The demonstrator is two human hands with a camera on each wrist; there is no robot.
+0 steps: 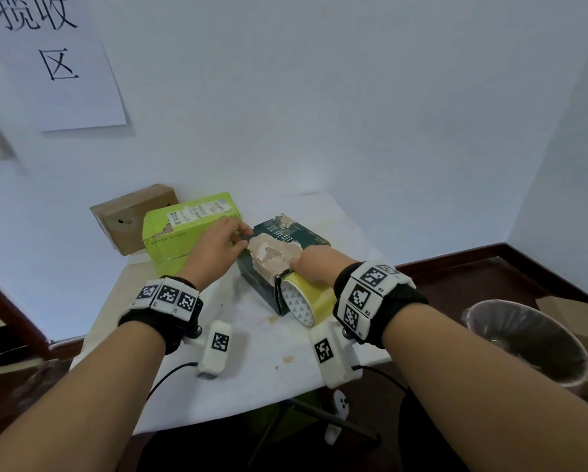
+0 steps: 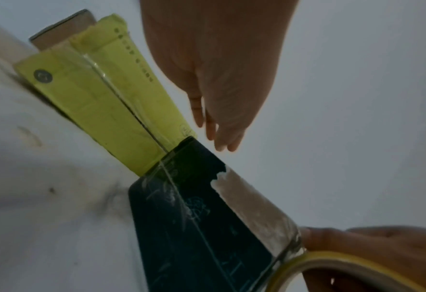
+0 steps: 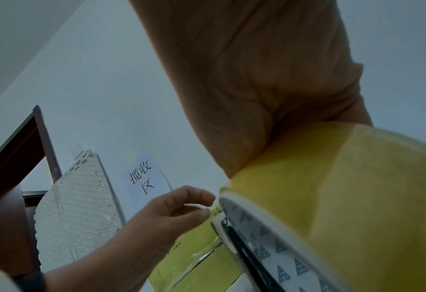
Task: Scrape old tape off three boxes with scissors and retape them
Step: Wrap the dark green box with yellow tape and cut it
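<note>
Right hand gripped the tape roll against the dark box; left hand pinched the tape end at its top.

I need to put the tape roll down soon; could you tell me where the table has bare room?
The table is bare near its front edge, below the dark green box and tape roll. The back-left is crowded by the lime green box and brown box.
</note>
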